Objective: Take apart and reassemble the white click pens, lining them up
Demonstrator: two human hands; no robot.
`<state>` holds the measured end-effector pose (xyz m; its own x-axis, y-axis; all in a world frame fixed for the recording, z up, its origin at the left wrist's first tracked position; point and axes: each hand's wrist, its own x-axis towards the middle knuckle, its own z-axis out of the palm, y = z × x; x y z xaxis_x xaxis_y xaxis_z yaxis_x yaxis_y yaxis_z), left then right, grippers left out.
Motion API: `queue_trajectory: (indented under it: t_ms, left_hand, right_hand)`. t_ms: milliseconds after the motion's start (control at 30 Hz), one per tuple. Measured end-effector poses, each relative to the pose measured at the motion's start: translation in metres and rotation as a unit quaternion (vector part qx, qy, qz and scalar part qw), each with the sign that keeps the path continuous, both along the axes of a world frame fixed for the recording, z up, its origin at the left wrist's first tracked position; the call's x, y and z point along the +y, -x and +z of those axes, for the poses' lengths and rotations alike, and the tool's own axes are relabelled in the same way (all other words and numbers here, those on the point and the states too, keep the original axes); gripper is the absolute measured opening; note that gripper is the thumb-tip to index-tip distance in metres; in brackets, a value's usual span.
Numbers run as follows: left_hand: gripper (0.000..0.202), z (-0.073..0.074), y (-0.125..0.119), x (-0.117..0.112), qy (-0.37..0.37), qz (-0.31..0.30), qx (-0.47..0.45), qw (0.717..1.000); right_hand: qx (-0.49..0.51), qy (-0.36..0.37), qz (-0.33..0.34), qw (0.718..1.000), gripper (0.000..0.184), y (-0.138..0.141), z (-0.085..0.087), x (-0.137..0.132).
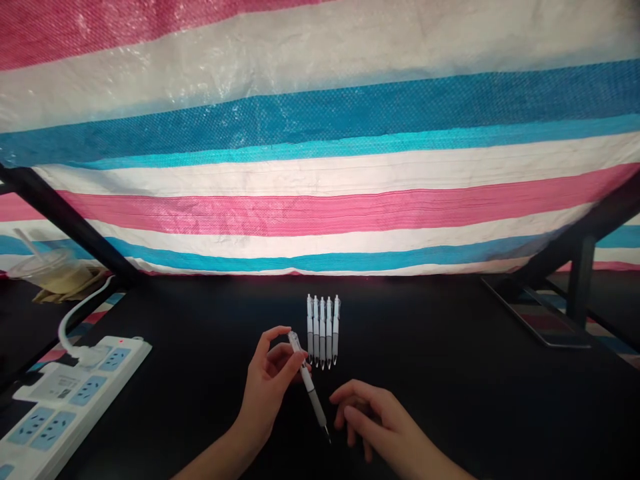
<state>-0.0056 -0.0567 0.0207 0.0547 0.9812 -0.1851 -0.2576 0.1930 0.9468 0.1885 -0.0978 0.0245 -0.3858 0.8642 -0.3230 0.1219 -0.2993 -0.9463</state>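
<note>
A white retractable pen point(313, 397) with a grey grip is held in my left hand point(273, 370), tilted, its metal tip out and pointing down toward me. The index finger of that hand rests on the pen's clicker end, while the thumb presses along the barrel. My right hand point(373, 417) hovers just right of the tip, apart from the pen, fingers loosely curled and holding nothing. Beyond both hands, several matching white pens point(323, 330) lie side by side in a row, tips toward me.
On the left a white power strip point(107, 400) carries a plugged-in adapter and cable. A flat dark tablet-like device point(540, 317) lies at the right rear of the black table point(450, 373). Striped sheeting point(320, 213) hangs behind, between dark frame bars. A plastic cup point(53, 270) stands far left.
</note>
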Motion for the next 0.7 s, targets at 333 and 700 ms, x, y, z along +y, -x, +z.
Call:
queue_trajectory:
  t_ms: [333, 700]
  left_hand:
    - [0.044, -0.0003, 0.0, 0.0001, 0.006, 0.004, 0.0, 1.0]
    - [0.042, 0.0004, -0.0002, 0.0014, 0.006, -0.004, 0.0, 1.0]
  right_hand:
    - [0.005, -0.001, 0.0, 1.0, 0.02, 0.0002, -0.0025, 0.0004]
    - [0.006, -0.005, 0.001, 1.0, 0.02, -0.0007, -0.0052, 0.0007]
